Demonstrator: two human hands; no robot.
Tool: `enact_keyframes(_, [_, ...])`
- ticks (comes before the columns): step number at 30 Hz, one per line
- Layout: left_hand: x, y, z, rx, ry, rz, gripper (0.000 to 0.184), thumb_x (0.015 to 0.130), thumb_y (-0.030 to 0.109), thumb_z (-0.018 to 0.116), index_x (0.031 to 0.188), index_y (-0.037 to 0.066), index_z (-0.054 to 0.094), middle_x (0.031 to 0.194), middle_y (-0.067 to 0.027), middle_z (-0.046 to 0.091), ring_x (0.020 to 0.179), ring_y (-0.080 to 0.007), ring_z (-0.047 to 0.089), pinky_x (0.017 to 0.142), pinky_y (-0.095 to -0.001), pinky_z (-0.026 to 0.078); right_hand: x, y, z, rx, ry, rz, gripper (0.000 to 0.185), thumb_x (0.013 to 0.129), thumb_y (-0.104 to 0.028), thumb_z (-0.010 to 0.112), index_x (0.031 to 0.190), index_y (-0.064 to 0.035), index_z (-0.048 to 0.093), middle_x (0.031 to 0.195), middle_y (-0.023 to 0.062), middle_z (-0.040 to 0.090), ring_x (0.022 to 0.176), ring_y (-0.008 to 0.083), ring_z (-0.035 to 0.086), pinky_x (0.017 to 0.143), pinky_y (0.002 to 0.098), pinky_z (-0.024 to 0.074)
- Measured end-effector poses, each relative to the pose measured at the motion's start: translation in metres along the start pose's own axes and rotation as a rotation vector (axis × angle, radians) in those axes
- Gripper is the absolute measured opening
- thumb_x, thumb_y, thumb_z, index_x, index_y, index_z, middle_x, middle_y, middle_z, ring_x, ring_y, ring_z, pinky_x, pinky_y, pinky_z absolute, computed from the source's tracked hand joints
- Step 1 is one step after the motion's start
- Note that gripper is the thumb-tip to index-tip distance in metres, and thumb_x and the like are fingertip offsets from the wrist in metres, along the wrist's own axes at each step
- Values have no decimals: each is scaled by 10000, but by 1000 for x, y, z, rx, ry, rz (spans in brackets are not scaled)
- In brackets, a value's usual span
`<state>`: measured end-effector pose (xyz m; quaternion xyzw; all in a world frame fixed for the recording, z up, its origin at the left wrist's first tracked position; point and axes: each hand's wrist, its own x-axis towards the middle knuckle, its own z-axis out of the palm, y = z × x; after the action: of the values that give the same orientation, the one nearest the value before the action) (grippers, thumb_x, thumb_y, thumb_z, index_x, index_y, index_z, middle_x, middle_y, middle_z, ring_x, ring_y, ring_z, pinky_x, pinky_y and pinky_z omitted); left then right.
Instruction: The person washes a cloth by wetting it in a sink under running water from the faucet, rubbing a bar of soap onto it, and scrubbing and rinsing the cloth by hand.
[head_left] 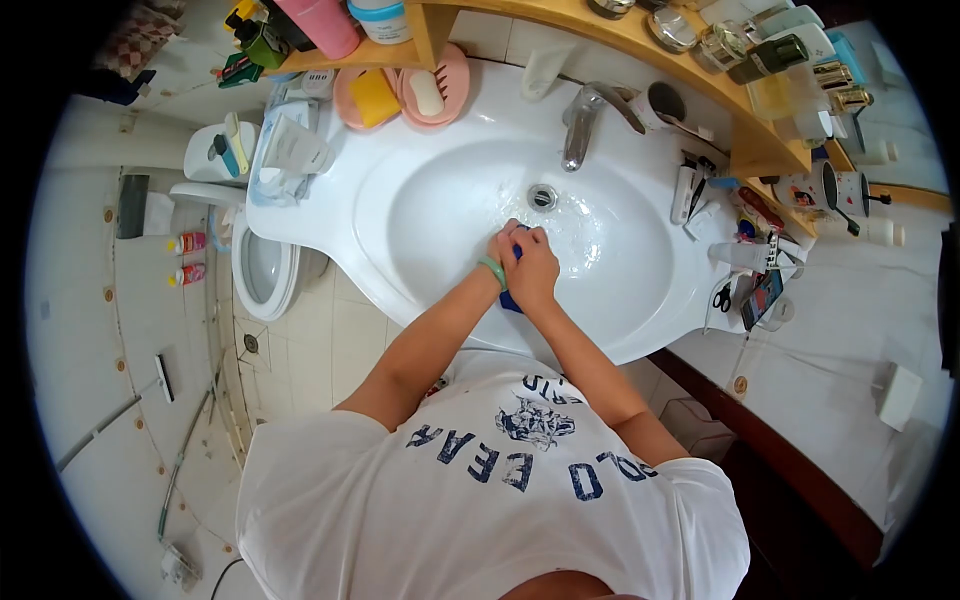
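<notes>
You have both hands closed round the cloth (511,303), low over the near side of the sink (430,220), about 6 o'clock from the drain (542,198). Your left hand (506,240), with the bangle (493,270) at its wrist, has its fingers curled in beside your right hand (535,262). Your right hand wraps over the bundle, its fingers bent. A strip of blue shows between them, and a loose end pokes out below, toward 6 o'clock. You can't be seen from underneath, so I cannot tell how tight either grip is.

It looks like a squeeze or rub. To do it well, gather that loose end into your palms so that pressure reaches the whole bundle. Set your hands against each other, and turn the wrists opposite ways if you twist. Mind the bangle: bunched fabric could snag on it, and a knock against the bowl could chip it.

Work over the bowl, nearer the drain at 1 o'clock, where the wet gleam lies; drips would fall clear of your shirt (490,400) at 6 o'clock. The tap (580,125) stands at 1 o'clock, so lift with care there. The soap (427,93) sits off at 11 o'clock.
</notes>
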<state>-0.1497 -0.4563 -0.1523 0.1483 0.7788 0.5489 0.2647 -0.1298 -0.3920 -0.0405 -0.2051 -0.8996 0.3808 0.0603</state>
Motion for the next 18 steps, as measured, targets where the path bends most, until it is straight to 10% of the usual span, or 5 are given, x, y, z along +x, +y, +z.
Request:
enact_keyframes(2, [-4,8,6,-1406,-104,-433,255,960,304,341,961,130,527,895,-60,578,838,-157,573,787,-258,459,3,6,2,-73,-130,30,149,811,-258,590,824,-127,659,800,143,590,754,362,595,677,426,467])
enact_keyframes(8, [11,42,-12,-988,-96,-712,326,933,388,353,832,123,515,764,-54,567,703,-178,565,609,-333,489,18,21,8,-31,5,0,272,822,-341,561,788,-87,654,830,163,618,780,364,596,691,448,458])
enact_keyframes(10, [18,9,4,-1515,149,-713,326,926,389,357,832,122,518,669,-48,552,520,-163,509,382,-304,388,6,1,-2,3,-103,-17,254,833,-301,561,807,-60,639,865,183,609,781,358,592,684,403,460])
enact_keyframes(16, [-4,30,-9,-819,-198,-779,312,914,362,418,884,83,554,723,-45,572,611,-168,573,539,-268,488,43,67,-8,-191,-388,273,287,846,-319,502,877,-73,645,844,136,654,855,356,597,750,440,445])
enact_keyframes(18, [-3,27,-6,-749,-64,-707,304,899,333,453,956,56,563,732,-30,574,614,-141,569,544,-259,483,40,107,-7,-217,-397,-29,266,820,-269,509,975,-85,625,923,129,644,930,342,571,826,454,402])
